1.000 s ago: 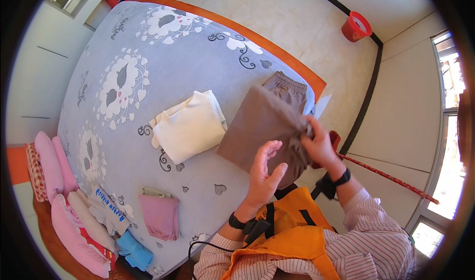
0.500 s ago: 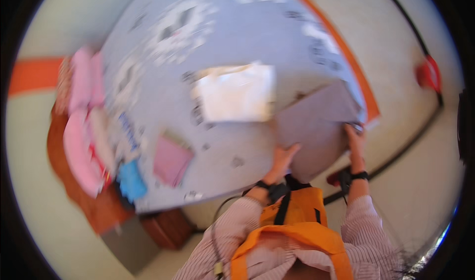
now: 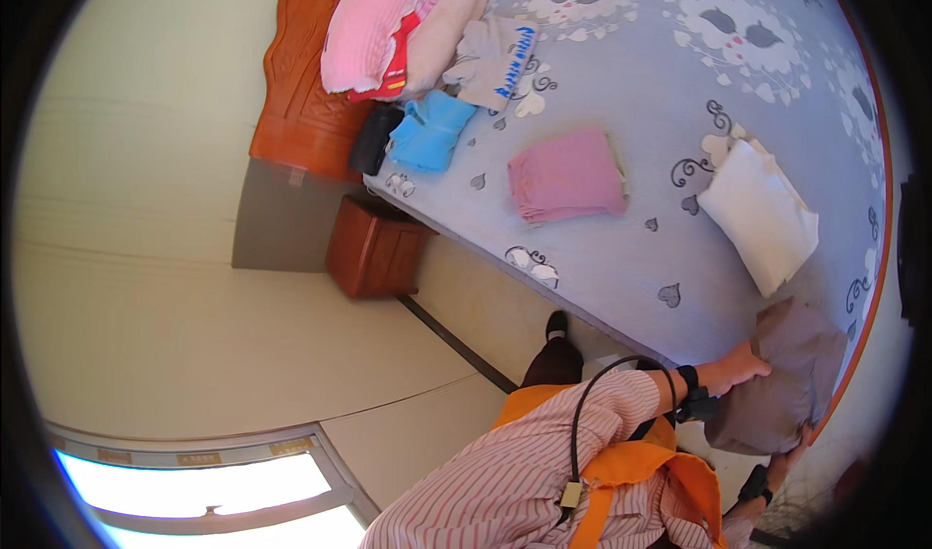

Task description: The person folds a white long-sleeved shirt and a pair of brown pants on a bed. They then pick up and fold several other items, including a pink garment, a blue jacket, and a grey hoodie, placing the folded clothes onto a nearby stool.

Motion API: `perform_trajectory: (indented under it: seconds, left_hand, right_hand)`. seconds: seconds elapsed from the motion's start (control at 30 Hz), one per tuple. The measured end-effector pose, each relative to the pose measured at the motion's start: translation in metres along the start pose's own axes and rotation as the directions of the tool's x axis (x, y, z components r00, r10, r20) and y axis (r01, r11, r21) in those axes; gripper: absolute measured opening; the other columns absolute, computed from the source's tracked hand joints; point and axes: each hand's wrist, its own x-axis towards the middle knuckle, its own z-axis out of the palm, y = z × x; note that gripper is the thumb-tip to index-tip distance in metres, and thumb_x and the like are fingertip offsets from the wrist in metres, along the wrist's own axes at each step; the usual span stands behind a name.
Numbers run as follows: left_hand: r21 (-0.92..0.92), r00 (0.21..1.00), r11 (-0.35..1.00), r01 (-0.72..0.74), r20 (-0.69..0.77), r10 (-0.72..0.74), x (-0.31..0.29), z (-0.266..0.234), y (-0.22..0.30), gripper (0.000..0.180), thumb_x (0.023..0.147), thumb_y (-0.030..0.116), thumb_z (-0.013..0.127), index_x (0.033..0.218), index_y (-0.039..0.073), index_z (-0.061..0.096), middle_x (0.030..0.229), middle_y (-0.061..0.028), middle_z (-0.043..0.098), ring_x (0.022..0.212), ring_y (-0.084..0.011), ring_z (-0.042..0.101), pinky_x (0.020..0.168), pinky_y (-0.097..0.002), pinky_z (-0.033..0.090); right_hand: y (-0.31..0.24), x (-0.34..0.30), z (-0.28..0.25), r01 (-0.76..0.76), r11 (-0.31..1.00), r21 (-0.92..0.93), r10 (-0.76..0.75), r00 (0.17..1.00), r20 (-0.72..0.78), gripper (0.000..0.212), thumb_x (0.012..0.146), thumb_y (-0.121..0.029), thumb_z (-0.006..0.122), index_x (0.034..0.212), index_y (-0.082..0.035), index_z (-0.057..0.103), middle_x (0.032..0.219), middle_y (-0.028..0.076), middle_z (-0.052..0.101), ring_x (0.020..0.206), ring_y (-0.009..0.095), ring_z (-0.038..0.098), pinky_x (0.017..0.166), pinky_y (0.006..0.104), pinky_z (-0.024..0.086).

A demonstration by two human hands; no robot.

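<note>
A grey-brown folded piece of clothing (image 3: 801,369) lies at the bed's near right, partly over the edge. My left hand (image 3: 743,369) grips its left side, the thumb on top and the fingers hidden beneath. At the lower right my right hand (image 3: 791,460) holds its near edge; most of those fingers are out of sight. Just beyond it is a white folded garment (image 3: 762,214) on the bed. Farther left lies a pink folded garment (image 3: 568,175), with a bit of pale green cloth showing at its right side.
The bed (image 3: 621,73) has a grey patterned sheet. By the carved wooden headboard (image 3: 306,73) are a pink pillow (image 3: 374,25), a light blue cloth (image 3: 432,132), a grey garment (image 3: 485,59) and a black item (image 3: 374,141). A brown nightstand (image 3: 374,253) stands beside the bed.
My view has swung left, bringing the headboard, nightstand and window into sight. Both hands keep hold of the grey-brown clothing, which looks more compact now. The white and pink garments still lie on the bed.
</note>
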Motion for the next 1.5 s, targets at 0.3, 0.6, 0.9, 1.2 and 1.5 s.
perform_trajectory:
  seconds: [0.3, 0.6, 0.9, 1.2, 1.5]
  left_hand:
    - [-0.246, 0.919, 0.912, -0.329, 0.139, 0.369, -0.23, -0.122, 0.079, 0.062, 0.081, 0.005, 0.064, 0.14, -0.002, 0.047, 0.133, -0.0099, 0.058, 0.123, -0.0228, 0.053, 0.109, -0.0367, 0.038]
    - [0.003, 0.735, 0.741, -0.671, -0.123, 0.667, -0.556, -0.314, 0.163, 0.049, 0.086, 0.006, 0.063, 0.133, -0.002, 0.053, 0.132, -0.0107, 0.06, 0.122, -0.0241, 0.056, 0.104, -0.0361, 0.043]
    - [-0.163, 0.525, 0.623, -0.765, -0.718, 0.457, -0.694, -0.491, 0.173, 0.049, 0.085, 0.007, 0.067, 0.131, -0.003, 0.054, 0.127, -0.012, 0.061, 0.114, -0.0242, 0.06, 0.098, -0.0362, 0.049]
    - [-0.068, 0.183, 0.501, -0.863, -0.966, 0.183, -0.825, -0.645, 0.152, 0.056, 0.083, 0.011, 0.071, 0.134, -0.005, 0.05, 0.13, -0.0156, 0.058, 0.114, -0.0279, 0.058, 0.096, -0.043, 0.05]
    - [-0.105, 0.163, 0.428, -0.898, -0.981, 0.102, -1.007, -0.882, 0.142, 0.058, 0.082, 0.012, 0.073, 0.133, -0.004, 0.052, 0.129, -0.0164, 0.059, 0.116, -0.0289, 0.058, 0.098, -0.0411, 0.049]
  right_hand:
    - [0.008, -0.168, 0.248, -0.187, 0.966, 0.176, 0.134, 0.952, 0.275, 0.06, 0.084, -0.035, 0.064, 0.136, -0.007, 0.051, 0.138, 0.013, 0.053, 0.127, 0.033, 0.049, 0.108, 0.0525, 0.04]
    - [0.092, -0.289, 0.634, -0.291, 0.955, 0.052, 0.18, 0.713, 0.678, 0.048, 0.086, -0.017, 0.06, 0.132, -0.004, 0.054, 0.129, 0.012, 0.061, 0.118, 0.029, 0.058, 0.104, 0.0447, 0.046]
    - [0.226, -0.37, 0.936, -0.466, 0.809, -0.358, 0.536, 0.335, 0.775, 0.052, 0.085, -0.013, 0.065, 0.133, -0.001, 0.05, 0.123, 0.013, 0.063, 0.113, 0.029, 0.061, 0.1, 0.0449, 0.049]
    - [0.372, -0.493, 1.145, -0.433, 0.614, -0.66, 0.731, -0.002, 0.682, 0.053, 0.084, -0.01, 0.067, 0.133, 0.0, 0.049, 0.127, 0.014, 0.06, 0.114, 0.03, 0.059, 0.102, 0.0444, 0.048]
    - [0.527, -0.647, 1.363, -0.242, 0.684, -0.688, 0.705, -0.022, 0.708, 0.041, 0.083, -0.004, 0.066, 0.123, -0.004, 0.055, 0.122, 0.01, 0.062, 0.111, 0.025, 0.06, 0.101, 0.0408, 0.048]
